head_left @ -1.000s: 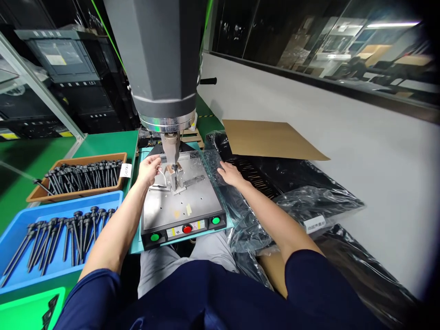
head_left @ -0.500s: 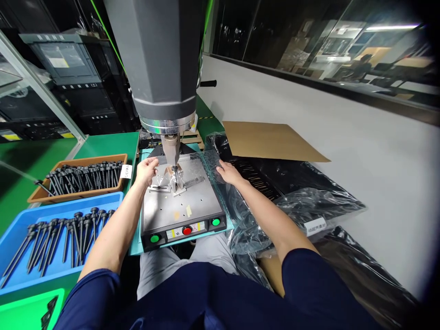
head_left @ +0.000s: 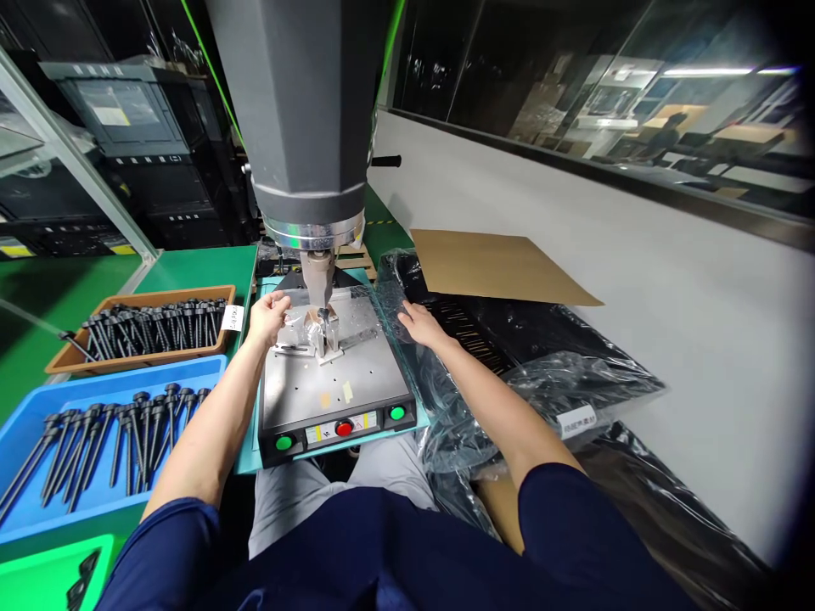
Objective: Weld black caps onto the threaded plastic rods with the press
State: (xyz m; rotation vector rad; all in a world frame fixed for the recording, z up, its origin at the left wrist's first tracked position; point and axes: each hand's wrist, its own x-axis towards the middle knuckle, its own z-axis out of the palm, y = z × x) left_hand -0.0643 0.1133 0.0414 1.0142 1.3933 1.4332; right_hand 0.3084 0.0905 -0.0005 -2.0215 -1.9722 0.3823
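Observation:
My left hand (head_left: 270, 317) is closed, thumb and fingertips pinching the left edge of a clear plastic film (head_left: 356, 312). The film stretches across the upper part of a press's metal bed (head_left: 318, 382); I cannot tell whether it is a bag or a single sheet. At the film's right side, my right hand (head_left: 421, 324) has its thumb and fingers around the edge. Between my hands, the press's metal horn (head_left: 317, 278) points down over a small fixture (head_left: 327, 339). A small black part (head_left: 323, 314) shows at the horn's tip, partly behind the film.
On the left, a brown tray (head_left: 57, 367) and a blue tray (head_left: 25, 530) hold many black bolt-like parts. A green tray (head_left: 38, 577) is nearer. Cardboard (head_left: 503, 265) and black plastic wrapping (head_left: 611, 339) lie right. Green buttons flank a red button (head_left: 344, 428).
The view has shifted slightly. Both hands remain at the sides of the film, with only a slight movement left. Nothing has been let go or taken up.

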